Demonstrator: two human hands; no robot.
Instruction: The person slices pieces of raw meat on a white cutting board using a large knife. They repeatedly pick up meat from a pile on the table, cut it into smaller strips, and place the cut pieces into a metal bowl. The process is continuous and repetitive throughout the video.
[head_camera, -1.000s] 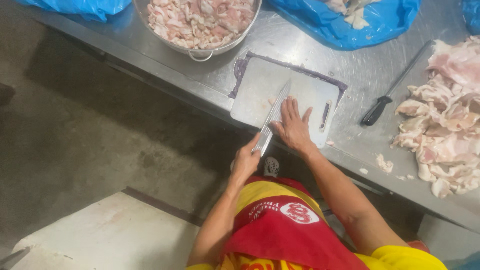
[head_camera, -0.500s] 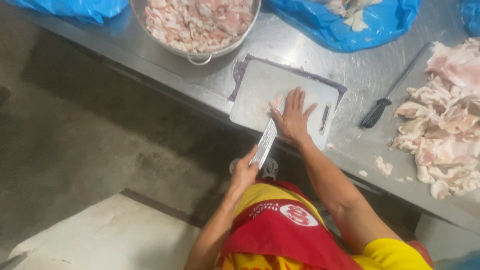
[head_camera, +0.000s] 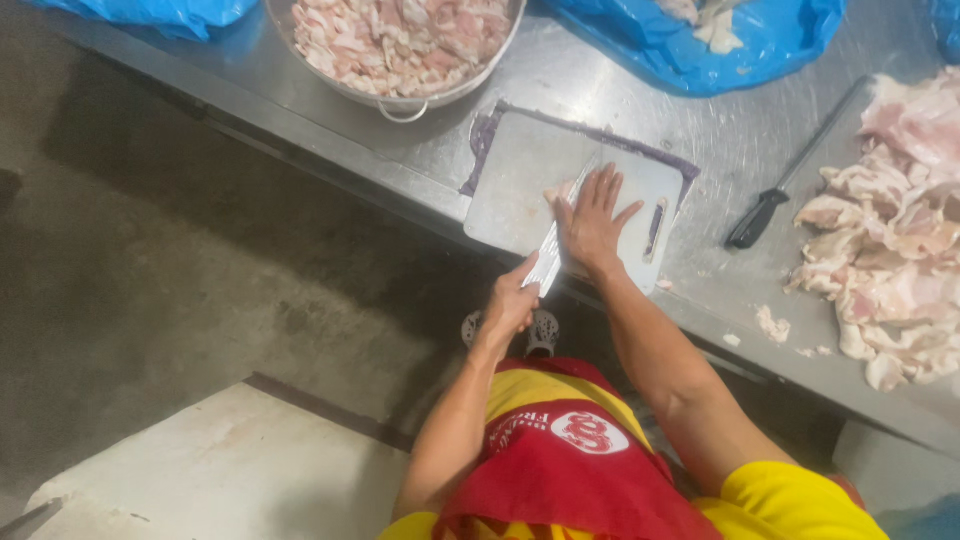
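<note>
A white cutting board (head_camera: 520, 170) lies on the steel table (head_camera: 740, 140) near its front edge. My right hand (head_camera: 595, 225) presses flat, fingers spread, on a small pale piece of meat (head_camera: 558, 192) on the board. My left hand (head_camera: 512, 300) grips the handle of a knife (head_camera: 550, 255). Its blade runs up along the left side of my right hand, over the board's front edge. The meat is mostly hidden under my palm.
A metal bowl (head_camera: 400, 98) full of cut meat stands behind the board. A pile of raw meat (head_camera: 890, 250) lies at the right, beside a black-handled tool (head_camera: 765, 215). Blue plastic bags (head_camera: 700, 50) sit at the back. Below the table edge is concrete floor (head_camera: 200, 300).
My left hand has brought the knife up from below the table edge, so the blade now lies beside my right hand. My right hand has stayed flat on the board.
</note>
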